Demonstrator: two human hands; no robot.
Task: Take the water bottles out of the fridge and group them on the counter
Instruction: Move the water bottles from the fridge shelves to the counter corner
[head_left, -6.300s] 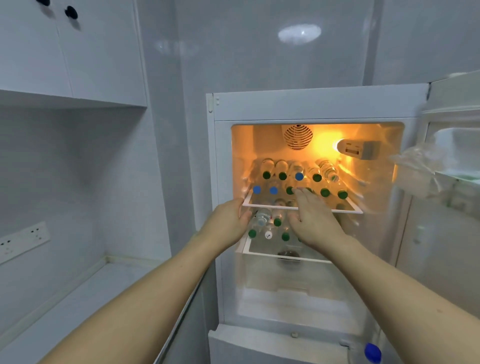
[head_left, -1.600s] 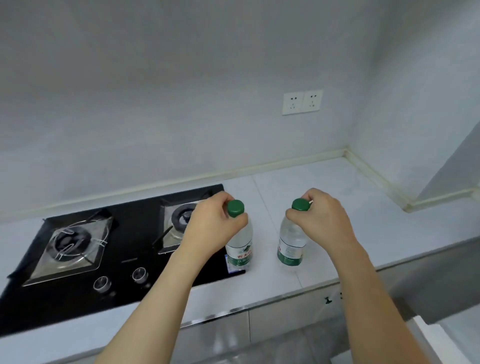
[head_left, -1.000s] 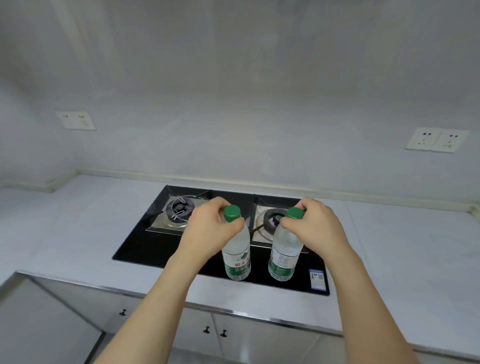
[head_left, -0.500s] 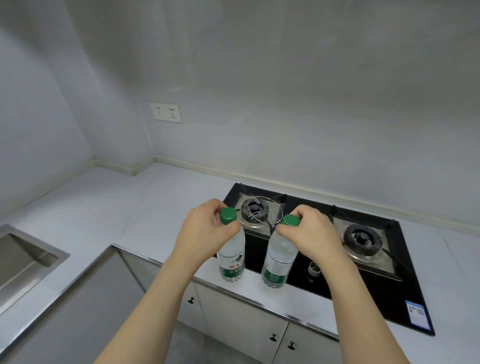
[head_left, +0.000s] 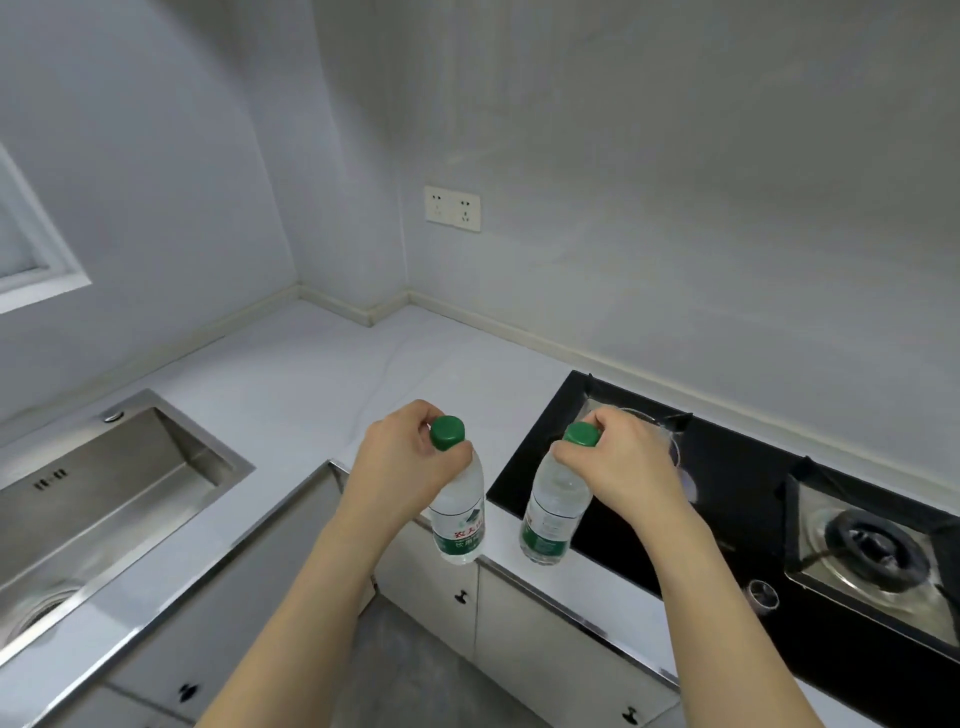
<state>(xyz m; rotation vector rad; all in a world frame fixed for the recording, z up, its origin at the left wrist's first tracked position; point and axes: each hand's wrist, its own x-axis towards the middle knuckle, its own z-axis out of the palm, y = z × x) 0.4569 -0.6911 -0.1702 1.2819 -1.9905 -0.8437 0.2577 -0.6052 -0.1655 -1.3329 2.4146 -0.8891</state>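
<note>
Both hands are up in front of me, apart, each clamped on a bottle at the neck. Left hand (head_left: 410, 462) has fingers and thumb curled round the neck of the left water bottle (head_left: 460, 514), just under its green cap (head_left: 447, 432). Right hand (head_left: 621, 465) grips the right water bottle (head_left: 553, 512) the same way, fingers wrapped below its green cap (head_left: 581, 434).

I see both bottles hanging roughly upright, the right one tilted slightly, bases pointing down. They sit side by side, near each other but not touching. Clear plastic, green-and-white labels; the left label shows red characters. Whether either base touches the counter I cannot tell; they appear held over its near edge.

White countertop (head_left: 322, 384) runs in an L round the far corner. Steel sink (head_left: 93, 493) is set into it on the left. Black gas hob (head_left: 727, 499) is on the right, one burner (head_left: 867, 545) clear at far right, another partly hidden behind my right hand. A control knob (head_left: 761, 595) sits on the hob's near edge. White double wall socket (head_left: 452, 208) is on the far wall above the corner. Cabinet doors (head_left: 524, 613) with small dark pulls run below the counter edge.
</note>
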